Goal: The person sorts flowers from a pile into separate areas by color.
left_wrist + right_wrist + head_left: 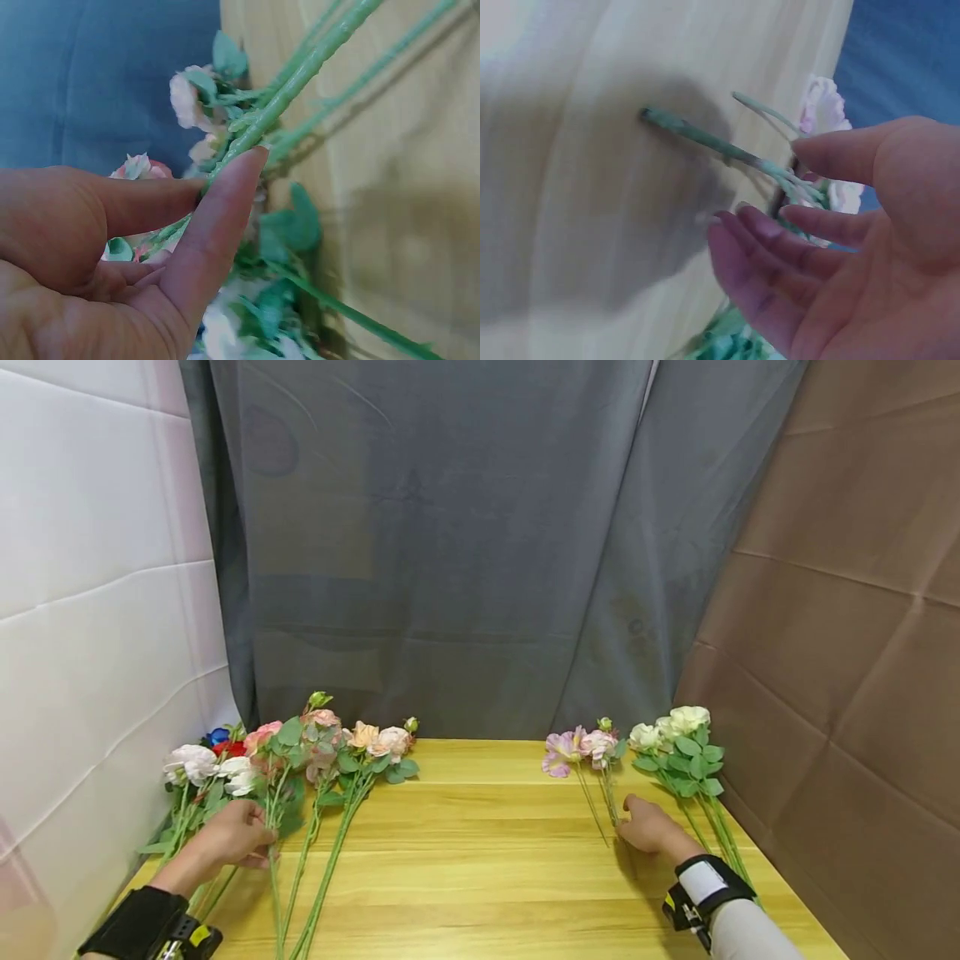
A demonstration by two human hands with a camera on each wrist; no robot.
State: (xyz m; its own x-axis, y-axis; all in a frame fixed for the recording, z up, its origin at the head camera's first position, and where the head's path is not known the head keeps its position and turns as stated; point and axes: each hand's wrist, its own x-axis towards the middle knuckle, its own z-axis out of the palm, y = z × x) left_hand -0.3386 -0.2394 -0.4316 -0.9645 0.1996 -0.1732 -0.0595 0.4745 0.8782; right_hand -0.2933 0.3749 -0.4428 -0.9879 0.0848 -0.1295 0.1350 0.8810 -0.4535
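Note:
My left hand (234, 835) pinches the long green stem (311, 64) of an artificial flower between thumb and forefinger. This stem runs up toward pink rose blooms (262, 737) in the left bunch. On the other side, my right hand (651, 825) is beside a short-stemmed pink flower (599, 748) lying on the table. In the right wrist view its thumb and fingers stand apart, with the flower's green stem (697, 135) passing behind the gap. A purple flower (561, 752) lies just left of that pink one.
White flowers (191, 763), peach roses (365, 735), a red bloom (231, 748) and a blue one (218, 736) lie at the left of the wooden table (465, 860). White roses (688, 720) lie at the right. Dark curtain (450, 543) closes the back; cloth walls flank both sides.

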